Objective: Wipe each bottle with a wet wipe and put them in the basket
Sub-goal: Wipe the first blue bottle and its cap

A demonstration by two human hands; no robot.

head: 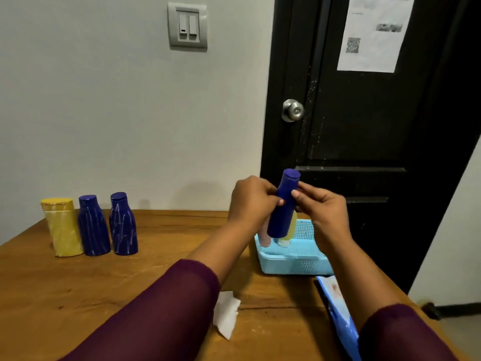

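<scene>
Left hand [253, 201] and right hand [322, 208] are both gripping the blue bottle [282, 207], fingers curled round its upper half. They're holding it tilted in the air just above the basket [294, 260]. Basket is sitting on the table [156, 256], holding a pinkish bottle [265, 237] and a yellowish bottle [291, 229], both partly hidden. At far left, 3 are standing in a row: yellow bottle [62, 227], streaked blue bottle [92, 226], second streaked blue bottle [123, 225]. Wet wipe [226, 313] is lying on the table between the forearms, neither hand touching it.

The table [156, 256] holds three bottles [93, 227], blue basket [294, 257], wipe [226, 313], packet [338, 308].
</scene>
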